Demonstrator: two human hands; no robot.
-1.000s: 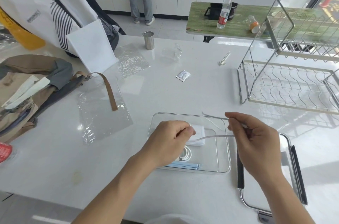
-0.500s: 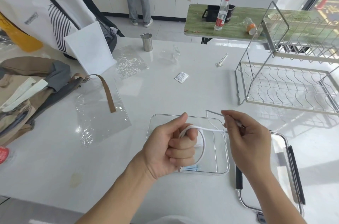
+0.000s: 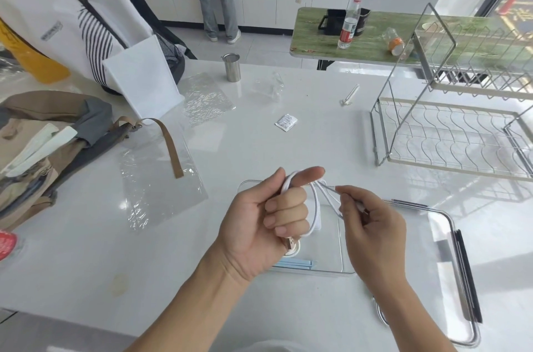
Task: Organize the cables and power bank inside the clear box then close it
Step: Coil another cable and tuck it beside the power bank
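Note:
A white cable is looped round the curled fingers of my left hand, which holds it above the clear box; its USB plug sticks out below my fist. My right hand pinches the cable's free end just right of the loop. Inside the box lie a white flat item, mostly hidden behind my left hand, a coiled white cable and light-blue strips at the near wall. The clear lid with black side clips lies on the table right of the box.
A wire dish rack stands at the right. Bags and clear plastic sheets lie at the left. A steel cup, a small sachet and a person standing at the far counter are behind.
My left hand turned palm-up and lifted, and the white cable now wraps another turn round its fingers. My right hand came closer to it, the free end shorter.

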